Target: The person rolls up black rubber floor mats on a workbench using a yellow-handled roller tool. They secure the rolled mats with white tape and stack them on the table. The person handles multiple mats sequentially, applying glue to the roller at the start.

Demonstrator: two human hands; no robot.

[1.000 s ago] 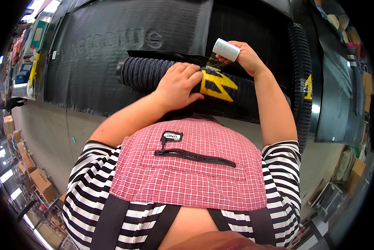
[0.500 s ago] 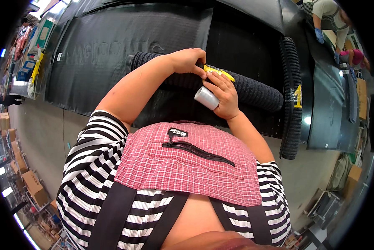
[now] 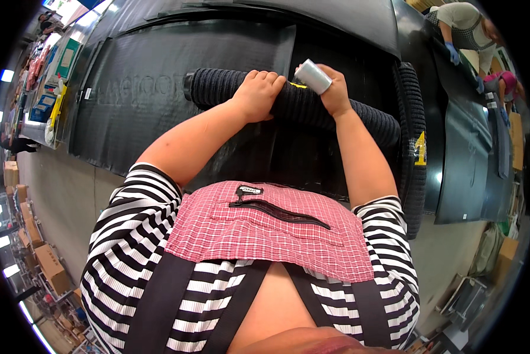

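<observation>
A dark ribbed mat, rolled up (image 3: 217, 87), lies across the black work surface in front of me. My left hand (image 3: 259, 95) is wrapped over the middle of this roll, its fingers curled around the top. Just right of it, a bit of yellow label (image 3: 298, 85) shows on the roll. In my right hand (image 3: 337, 93) is a roll of clear plastic film (image 3: 314, 76), held above the far side of the mat roll. The film's strip, if drawn out, cannot be made out.
A second rolled mat (image 3: 411, 106) with a yellow label stands crosswise at the right. Flat black sheets (image 3: 152, 71) cover the table. At the upper right, a co-worker's blue-gloved hand (image 3: 452, 54) is over another table. Cardboard boxes (image 3: 51, 265) are stacked at the left.
My right hand has carried the film roll from the near side up and over to the far side of the mat roll. My left hand has moved down and left onto the roll.
</observation>
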